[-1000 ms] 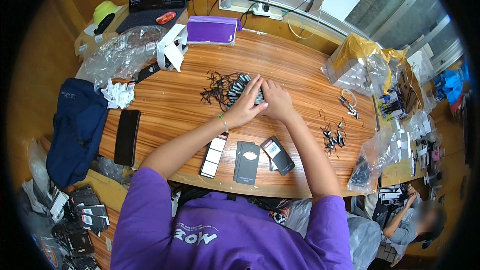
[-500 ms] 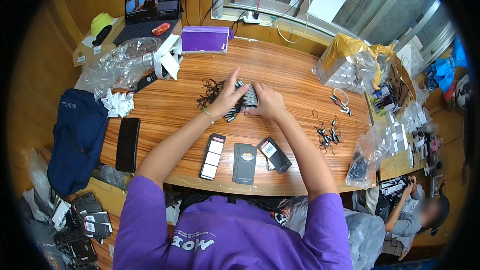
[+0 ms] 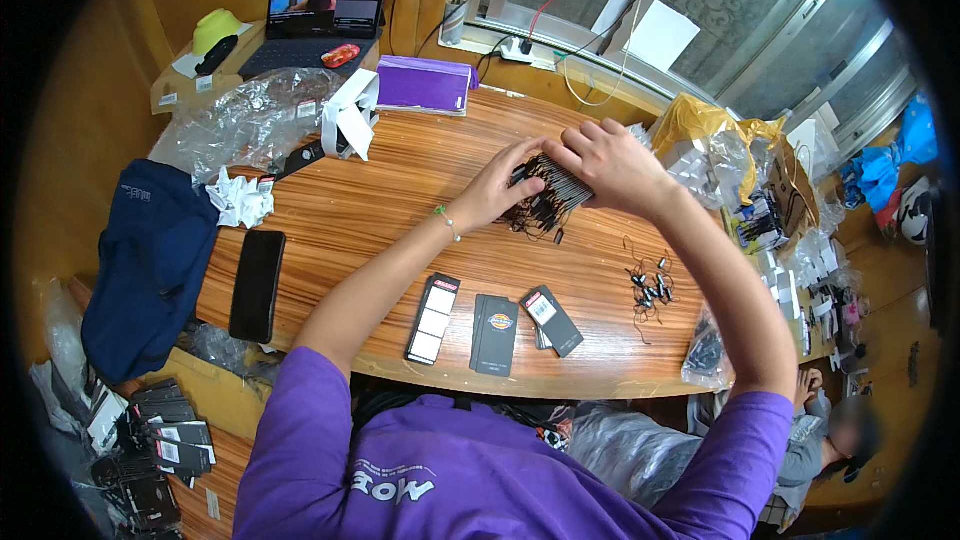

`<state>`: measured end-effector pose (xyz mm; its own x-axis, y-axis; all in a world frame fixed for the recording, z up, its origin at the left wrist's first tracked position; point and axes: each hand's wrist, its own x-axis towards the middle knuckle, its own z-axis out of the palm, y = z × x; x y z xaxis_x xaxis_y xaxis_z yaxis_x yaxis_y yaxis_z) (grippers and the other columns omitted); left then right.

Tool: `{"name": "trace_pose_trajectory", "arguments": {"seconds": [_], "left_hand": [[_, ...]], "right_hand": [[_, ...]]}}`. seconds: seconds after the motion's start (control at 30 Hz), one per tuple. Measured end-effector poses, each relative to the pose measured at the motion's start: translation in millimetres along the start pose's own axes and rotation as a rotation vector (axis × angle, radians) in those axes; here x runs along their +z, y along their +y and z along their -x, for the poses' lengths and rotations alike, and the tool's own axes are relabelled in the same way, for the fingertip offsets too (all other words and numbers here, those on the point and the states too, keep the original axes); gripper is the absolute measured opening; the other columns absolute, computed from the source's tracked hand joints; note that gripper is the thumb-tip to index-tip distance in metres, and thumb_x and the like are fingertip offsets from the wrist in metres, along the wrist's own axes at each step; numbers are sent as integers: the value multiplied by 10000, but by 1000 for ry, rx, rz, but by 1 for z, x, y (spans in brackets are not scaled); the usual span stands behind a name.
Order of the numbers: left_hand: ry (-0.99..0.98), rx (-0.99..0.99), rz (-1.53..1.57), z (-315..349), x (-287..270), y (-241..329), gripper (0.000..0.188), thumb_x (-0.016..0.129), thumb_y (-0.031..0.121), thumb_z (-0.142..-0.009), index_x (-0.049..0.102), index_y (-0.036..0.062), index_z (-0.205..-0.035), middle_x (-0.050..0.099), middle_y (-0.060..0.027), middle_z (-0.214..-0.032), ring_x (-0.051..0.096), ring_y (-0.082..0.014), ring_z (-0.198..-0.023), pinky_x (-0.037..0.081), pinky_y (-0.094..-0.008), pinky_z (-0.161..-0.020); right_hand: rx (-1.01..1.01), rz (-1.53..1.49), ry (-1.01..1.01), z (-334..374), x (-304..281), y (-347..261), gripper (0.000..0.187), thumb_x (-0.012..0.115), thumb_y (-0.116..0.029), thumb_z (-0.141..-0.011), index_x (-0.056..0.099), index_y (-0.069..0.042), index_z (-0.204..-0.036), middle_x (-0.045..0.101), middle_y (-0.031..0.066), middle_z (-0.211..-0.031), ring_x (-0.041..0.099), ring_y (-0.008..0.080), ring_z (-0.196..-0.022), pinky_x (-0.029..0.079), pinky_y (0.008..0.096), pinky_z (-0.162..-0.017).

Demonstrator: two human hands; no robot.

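Near the middle of the table, a thick stack of dark hang tags (image 3: 566,186) is seen edge-on, with a tangle of black strings (image 3: 541,217) hanging from its near left side. My left hand (image 3: 498,187) curls around the string end, its thumb lying over the strings. From the far right side, my right hand (image 3: 612,166) grips the stack with bent fingers. Its thumb is hidden. Whether the stack still touches the tabletop, I cannot tell. Three groups of tags lie closer to me: white-labelled tags (image 3: 433,320), plain dark grey tags (image 3: 496,337) and barcoded tags (image 3: 552,321).
Loose black strings (image 3: 652,286) lie right of the stack. A black phone (image 3: 257,286) and navy bag (image 3: 150,265) are at the left. A laptop (image 3: 318,25), purple notebook (image 3: 424,86) and crumpled plastic (image 3: 255,115) stand farther back. Another person (image 3: 825,445) sits lower right.
Both hands have moved right with the tag stack, and it now sits tilted between them. My right elbow has swung outward. The whole view has shifted slightly.
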<state>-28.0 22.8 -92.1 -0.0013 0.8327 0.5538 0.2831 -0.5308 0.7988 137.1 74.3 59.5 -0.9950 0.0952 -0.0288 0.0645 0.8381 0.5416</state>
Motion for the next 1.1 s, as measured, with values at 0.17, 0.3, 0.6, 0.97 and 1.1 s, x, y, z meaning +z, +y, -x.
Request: {"name": "trace_pose_trajectory", "arguments": {"seconds": [0.17, 0.3, 0.6, 0.97, 1.1], "left_hand": [[-96, -86, 483, -19, 11, 13, 615, 685, 256, -788, 392, -36, -1243, 518, -109, -1173, 481, -168, -1091, 404, -293, -926], [-171, -196, 518, -29, 6, 29, 406, 669, 196, -804, 529, -40, -1104, 592, -73, -1030, 541, -111, -924, 442, -233, -798], [-246, -284, 511, -30, -6, 31, 305, 640, 194, -831, 555, -11, -1040, 608, -13, -830, 543, -57, -715, 431, -185, -584], [-391, -426, 365, -9, -44, -28, 242, 574, 189, -874, 593, -1, -1022, 611, -14, -833, 555, -58, -722, 448, -177, -614], [-280, -410, 246, -7, -44, -28, 615, 667, 283, -795, 373, 53, -1283, 502, -113, -1181, 473, -182, -1106, 412, -293, -887]], "right_hand": [[-64, 100, -88, 3, -34, 5, 761, 801, -303, -531, 430, -117, -1168, 546, 31, -977, 538, 214, -968, 433, 324, -832], [-42, 115, -67, 15, -46, 12, 771, 802, -316, -527, 427, -126, -1174, 545, 30, -976, 537, 216, -969, 433, 329, -841], [45, 82, -14, 26, -57, 16, 770, 799, -299, -535, 432, -127, -1191, 536, 40, -982, 533, 224, -978, 440, 345, -837], [102, 225, 23, 33, -81, 38, 693, 787, -255, -563, 426, -124, -1140, 534, 48, -953, 547, 225, -943, 447, 338, -816], [100, 235, -1, 28, -88, 39, 727, 804, -272, -537, 432, -123, -1144, 545, 46, -950, 552, 231, -943, 453, 338, -816]]}}
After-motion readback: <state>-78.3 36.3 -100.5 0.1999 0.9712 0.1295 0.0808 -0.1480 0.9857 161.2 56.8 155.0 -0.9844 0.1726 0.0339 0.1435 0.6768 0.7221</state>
